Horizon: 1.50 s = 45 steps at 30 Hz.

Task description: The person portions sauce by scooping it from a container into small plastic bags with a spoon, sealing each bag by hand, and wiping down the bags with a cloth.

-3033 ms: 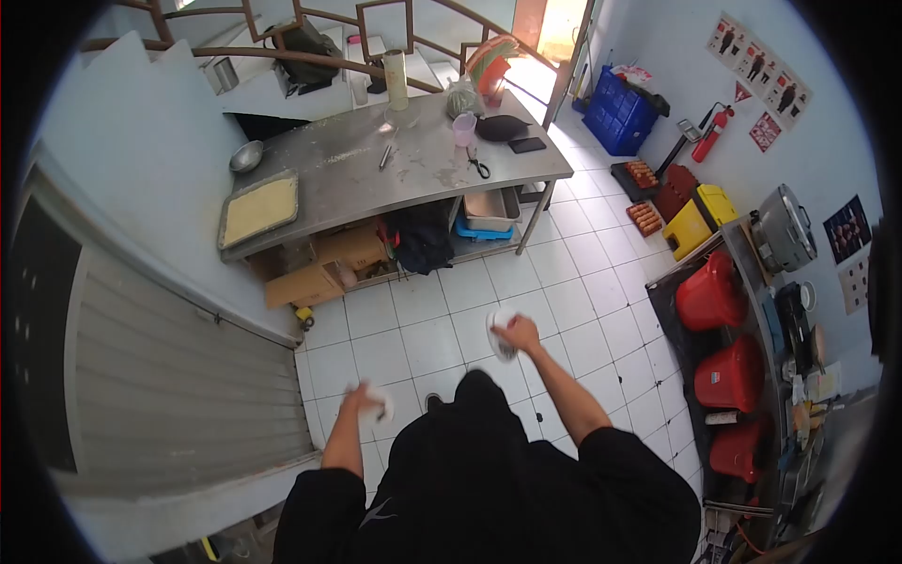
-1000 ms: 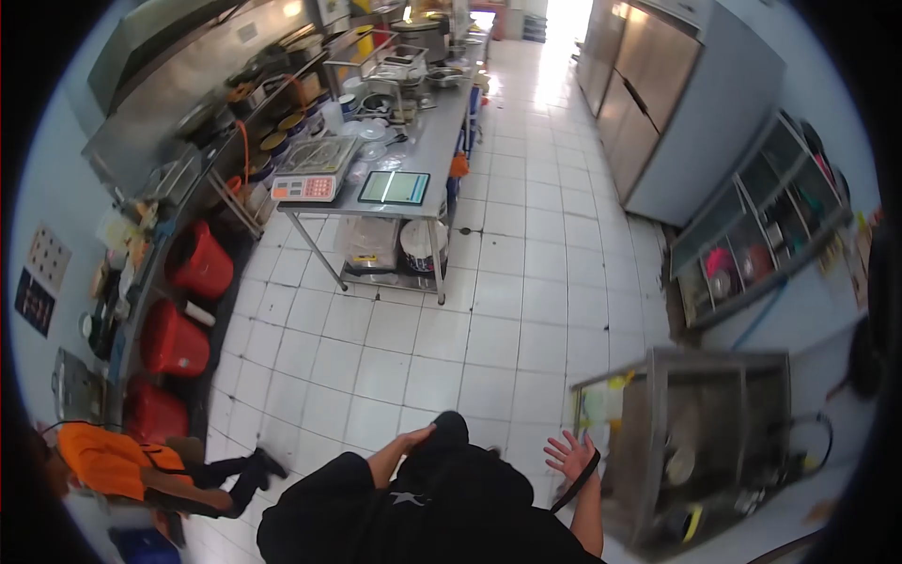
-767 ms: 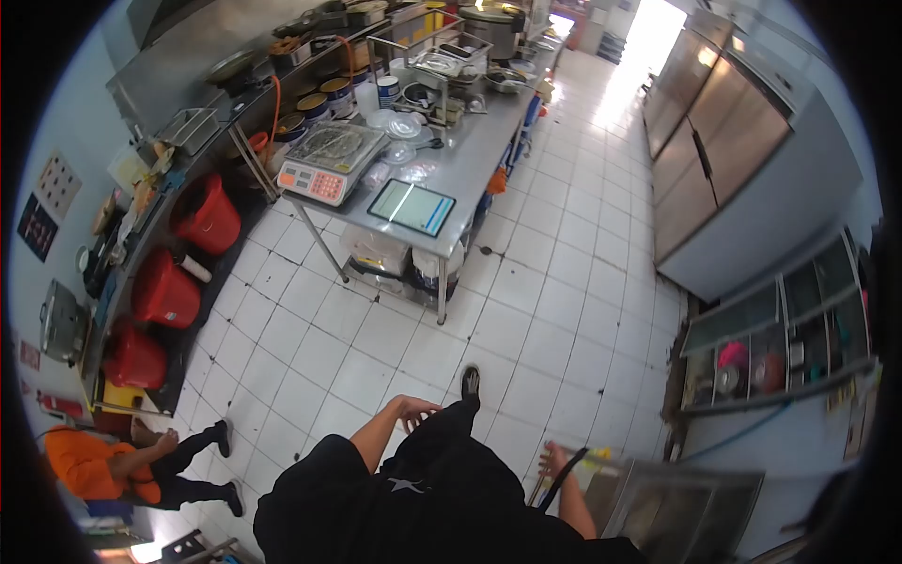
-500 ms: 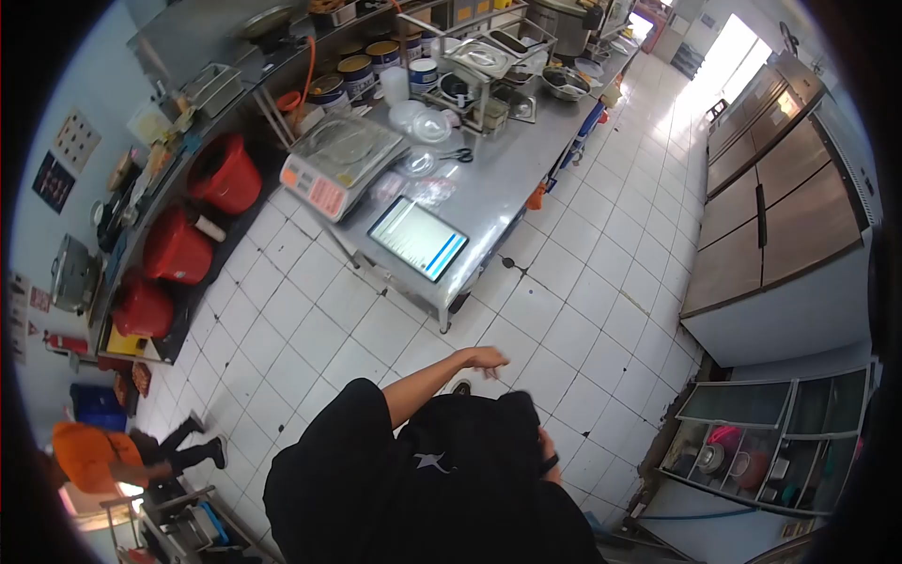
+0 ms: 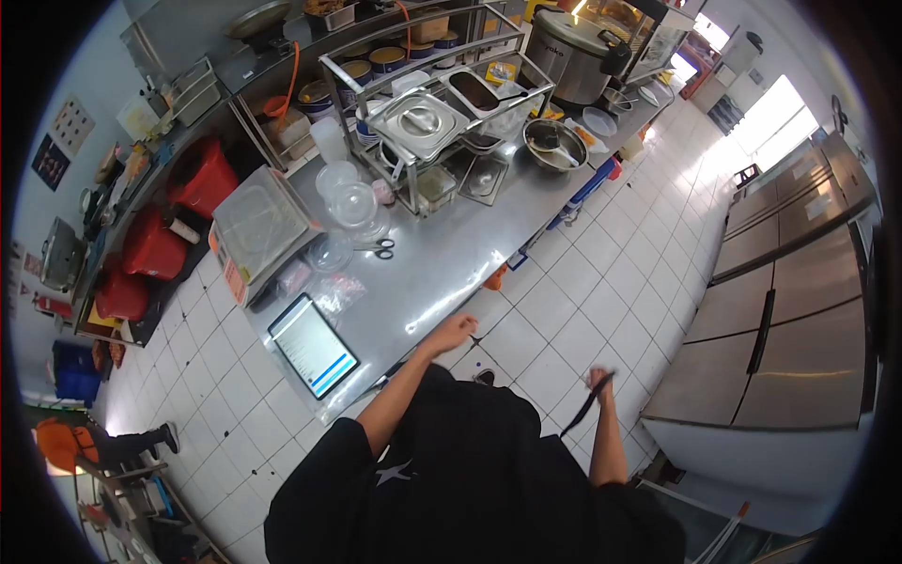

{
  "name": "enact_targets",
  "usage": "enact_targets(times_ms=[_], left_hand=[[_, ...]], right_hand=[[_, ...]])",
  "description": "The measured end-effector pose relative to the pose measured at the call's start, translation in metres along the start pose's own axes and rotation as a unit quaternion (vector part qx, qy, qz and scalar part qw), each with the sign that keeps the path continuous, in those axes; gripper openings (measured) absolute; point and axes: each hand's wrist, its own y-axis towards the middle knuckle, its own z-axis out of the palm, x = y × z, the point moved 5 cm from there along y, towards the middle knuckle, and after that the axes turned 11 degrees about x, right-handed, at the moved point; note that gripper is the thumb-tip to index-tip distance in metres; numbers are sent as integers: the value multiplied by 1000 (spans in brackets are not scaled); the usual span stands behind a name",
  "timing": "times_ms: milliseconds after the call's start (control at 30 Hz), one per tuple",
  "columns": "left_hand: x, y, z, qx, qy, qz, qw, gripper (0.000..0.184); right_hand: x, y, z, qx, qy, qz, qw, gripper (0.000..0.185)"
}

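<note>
My left hand [image 5: 453, 335] is held out just off the edge of the steel table [image 5: 413, 273]. Its fingers are loosely bent and apart, and I see nothing in it. Away to the right, over the tiled floor, my right hand [image 5: 599, 378] is closed around a black strap [image 5: 586, 408] that slants down towards my black clothing. A tablet [image 5: 315, 346] with a lit screen lies at the near end of the table, left of my left hand. Beyond it are scissors [image 5: 378, 247], clear plastic lids [image 5: 353, 205] and a weighing scale [image 5: 263, 226].
A metal rack with a lidded steel pan [image 5: 420, 122] stands farther along the table, near a steel bowl [image 5: 554, 145] and a large cooker [image 5: 575, 56]. Steel fridges [image 5: 808, 320] line the right. Red bins [image 5: 155, 242] stand left. A person in orange [image 5: 66, 444] is at lower left.
I have moved forward along the table, so the tablet now lies to my left. My right hand has swung outward from my body with the strap. The person in orange has shifted left in view.
</note>
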Motion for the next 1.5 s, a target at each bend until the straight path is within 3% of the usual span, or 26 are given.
enact_targets(times_ms=[33, 67, 100, 167, 267, 300, 367, 433, 500, 567, 600, 667, 700, 733, 767, 833, 900, 1000, 1033, 1100, 1167, 1233, 1300, 1333, 1400, 1500], left_hand=[[-20, 3, -19, -33, -33, 0, 999, 34], [-54, 3, -41, -66, -69, 0, 995, 33], [-78, 3, -63, -104, -121, -13, 987, 31], [-89, 14, -79, -160, -195, -45, 967, 30], [-72, 25, -118, -226, -244, -62, 941, 28], [-55, 35, -128, -246, -257, -53, 933, 26], [-11, 36, -160, -360, -154, -82, 916, 27], [-15, -5, -196, -568, -5, -150, 809, 26], [-10, -54, -214, -694, 143, -262, 656, 29], [0, -90, -229, -654, 114, -468, 583, 64], [16, -96, -230, -612, 93, -512, 595, 82], [40, -89, -229, -542, 183, -539, 618, 86], [17, -84, -228, -578, 221, -478, 624, 73], [-29, -78, -230, -582, 154, -415, 683, 50], [-49, -64, -229, -603, 159, -315, 716, 31], [-128, -28, -213, -542, -60, -208, 812, 22], [-181, 16, -198, -429, -136, -101, 887, 20], [-244, 78, -189, -352, -147, -22, 924, 21], [-259, 95, -192, -364, -118, -12, 924, 22], [-285, 133, -206, -386, -64, 8, 920, 24], [-338, 167, -232, -437, 1, 37, 899, 24], [-337, 216, -275, -487, -30, 106, 866, 39], [-348, 255, -304, -480, -92, -31, 872, 67], [-336, 272, -322, -523, -51, -43, 850, 73], [-286, 302, -350, -608, 24, -67, 791, 84], [-300, 297, -339, -590, -83, -51, 801, 87]], right_hand=[[33, 63, -23, 8, -159, -100, 982, 32], [79, 107, -38, -79, -179, -196, 961, 33], [182, 112, -42, -54, -290, -250, 922, 28], [310, 162, -36, -8, -235, -353, 906, 24], [438, 240, 1, 105, -157, -296, 936, 26], [493, 213, 25, 128, -76, -281, 948, 27], [555, 193, 77, 231, -79, -243, 939, 30], [587, 191, 126, 344, -144, -248, 894, 31], [587, 181, 152, 462, -235, -260, 815, 32], [579, 184, 172, 539, -289, -257, 748, 32], [575, 184, 177, 577, -293, -251, 720, 32], [580, 185, 177, 601, -340, -275, 669, 35], [596, 180, 169, 601, -382, -304, 633, 37], [615, 177, 159, 599, -398, -322, 616, 38], [639, 174, 146, 606, -382, -314, 624, 34], [700, 168, 109, 612, -308, -312, 659, 27], [747, 180, 77, 589, -155, -347, 713, 17], [802, 221, 36, 318, -82, -470, 820, 13], [817, 240, 31, 206, -67, -531, 819, 13], [840, 271, 36, 133, -92, -521, 838, 24], [853, 339, 70, 197, -169, -533, 806, 34], [869, 363, 105, 216, -366, -511, 747, 37], [875, 365, 128, 353, -301, -396, 792, 38], [876, 365, 136, 419, -266, -334, 802, 38], [870, 379, 147, 402, -253, -342, 811, 40], [874, 381, 154, 407, -224, -327, 823, 43]])
